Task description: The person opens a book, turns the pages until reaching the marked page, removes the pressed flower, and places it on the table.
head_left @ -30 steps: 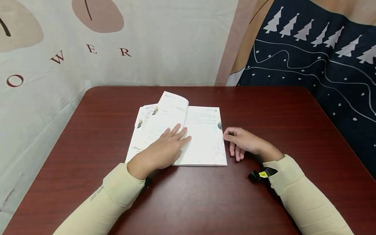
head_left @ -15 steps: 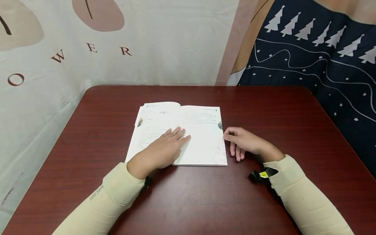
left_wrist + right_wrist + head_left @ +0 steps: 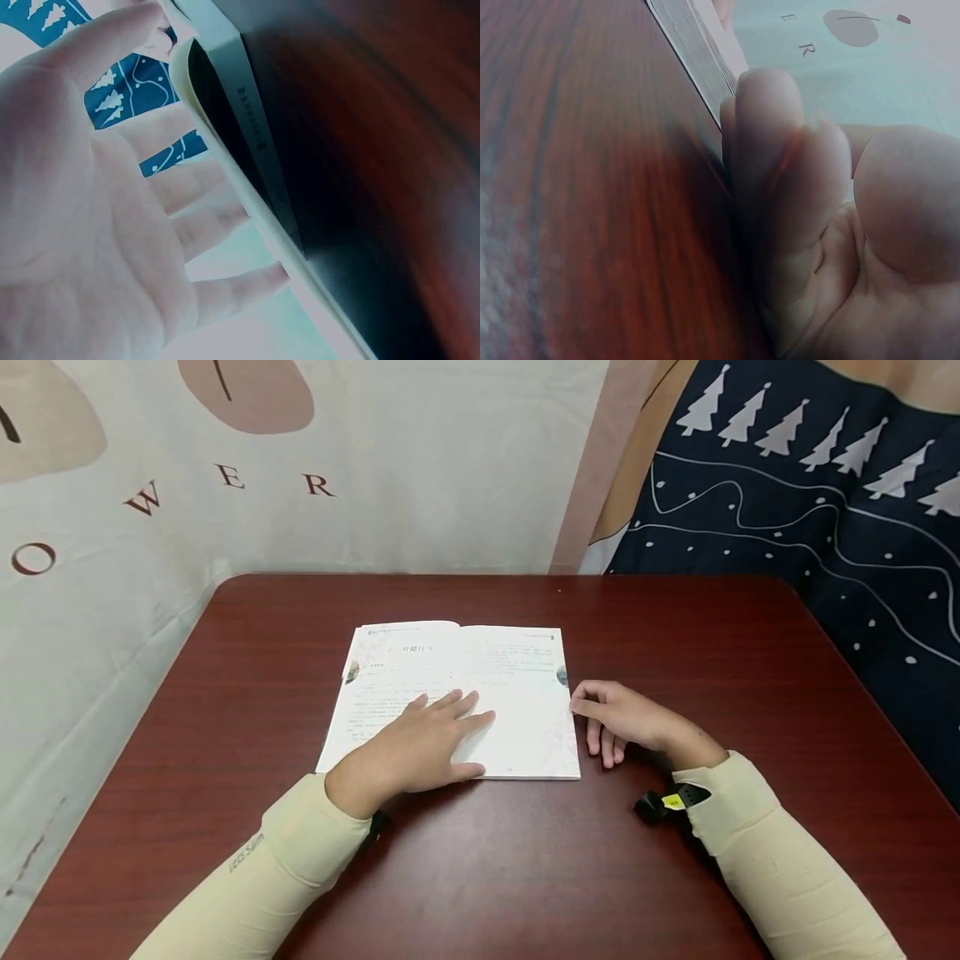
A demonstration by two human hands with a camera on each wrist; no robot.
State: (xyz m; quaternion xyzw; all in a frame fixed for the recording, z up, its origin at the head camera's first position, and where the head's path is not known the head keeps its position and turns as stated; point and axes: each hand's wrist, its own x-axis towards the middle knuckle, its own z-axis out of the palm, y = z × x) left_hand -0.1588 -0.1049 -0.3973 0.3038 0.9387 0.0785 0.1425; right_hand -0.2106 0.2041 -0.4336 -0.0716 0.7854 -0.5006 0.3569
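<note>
An open book with printed pages lies flat on the table. My left hand rests across its left page and the middle fold, palm down with the fingers spread. In the left wrist view, the fingers of my left hand reach straight over the page, above the book's lower edge. My right hand is at the right edge of the book, its thumb and bent index finger pinching that edge. The other fingers hang curled beside it. In the right wrist view, the fingers of my right hand partly hide the book's page edges.
The dark red-brown table extends around the book. Behind it hangs a pale cloth with letters, and a navy cloth with white trees is at the right. A black device sits at the right wrist.
A page that stood raised at the left has come down flat. My left hand has stayed on the book, and its thumb has spread out toward the lower edge. The right hand has not moved.
</note>
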